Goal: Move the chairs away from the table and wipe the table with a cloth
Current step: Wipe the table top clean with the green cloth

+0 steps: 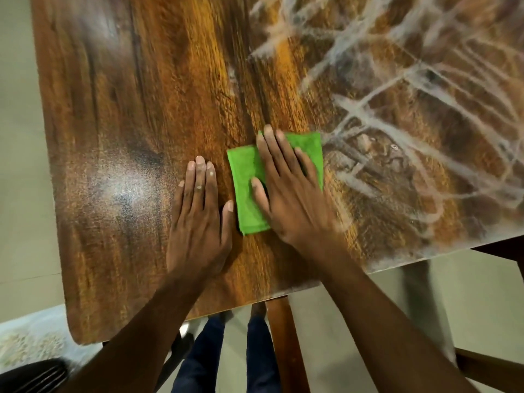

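So, folded green cloth (249, 191) sits mid-frame on glossy brown wooden table (136, 109) — right hand (292, 194) flat on it, fingers straight, pressing. Left hand (198, 219) flat beside, fingers extended, holding nothing. Risk: white smeary streaks (397, 109) upper right just get spread around — cloth small.

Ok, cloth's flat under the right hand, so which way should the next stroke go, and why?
Probably to the right: the right hand presses the green cloth flat at the edge of whitish streaks covering the table's right side, while the wood beside the left hand looks clean.
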Motion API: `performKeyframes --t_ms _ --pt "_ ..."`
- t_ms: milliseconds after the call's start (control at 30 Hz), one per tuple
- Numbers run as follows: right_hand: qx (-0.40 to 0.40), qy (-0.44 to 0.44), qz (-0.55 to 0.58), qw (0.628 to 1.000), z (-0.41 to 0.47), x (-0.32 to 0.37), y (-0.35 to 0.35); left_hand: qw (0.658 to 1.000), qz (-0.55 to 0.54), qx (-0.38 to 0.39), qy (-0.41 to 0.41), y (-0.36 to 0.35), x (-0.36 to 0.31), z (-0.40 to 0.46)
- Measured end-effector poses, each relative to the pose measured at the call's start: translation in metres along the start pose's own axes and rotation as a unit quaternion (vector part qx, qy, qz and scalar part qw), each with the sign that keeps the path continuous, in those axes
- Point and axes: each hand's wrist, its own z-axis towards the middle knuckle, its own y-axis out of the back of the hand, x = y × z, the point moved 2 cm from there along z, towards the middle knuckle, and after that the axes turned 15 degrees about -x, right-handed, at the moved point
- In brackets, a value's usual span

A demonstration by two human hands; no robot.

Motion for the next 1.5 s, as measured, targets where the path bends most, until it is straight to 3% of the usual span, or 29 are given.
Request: performKeyframes --t_ms 167,267,400,533,667,867,1100,1267,1400,1500 --pt "-0.013 0.014 -0.014 1.0 0.127 0.011 -0.041 1.0 -0.002 0.002 0.014 0.0 -0.001 0.001" --pt "0.0 0.024 -0.016 1.0 0.149 0.023 -0.048 1.0 -0.012 0.005 0.019 -0.001 0.0 0.001" --pt "-0.009 0.056 -0.009 0.998 0.087 0.016 -0.03 0.999 -0.029 0.005 0.018 0.001 0.0 0.0" --pt "0.032 0.001 -0.017 0.999 -0.023 0.01 0.008 0.999 -0.042 0.002 0.012 0.0 0.0 0.001" --pt "0.066 0.005 0.004 0.998 -0.1 0.014 0.03 0.999 -0.036 0.001 0.012 -0.001 0.001 0.001" --pt "0.055 -0.014 0.022 0.998 -0.059 -0.013 0.018 0.998 -0.052 0.006 0.021 0.0 0.0 0.001" --pt "-0.039 -0.09 -0.02 0.995 0.001 -0.086 0.006 0.997 -0.073 -0.011 0.021 0.0 0.0 0.0" --pt "-0.027 -0.102 -0.01 0.994 -0.043 -0.036 0.014 0.998 -0.05 -0.031 0.017 -0.001 -0.004 0.001" --pt "0.035 -0.03 0.01 0.999 -0.094 0.03 0.016 0.996 -0.065 -0.053 0.013 -0.001 -0.005 0.0" --pt "0.034 0.013 0.022 0.999 -0.111 0.027 0.021 0.997 -0.058 -0.06 0.011 0.0 0.001 -0.001"
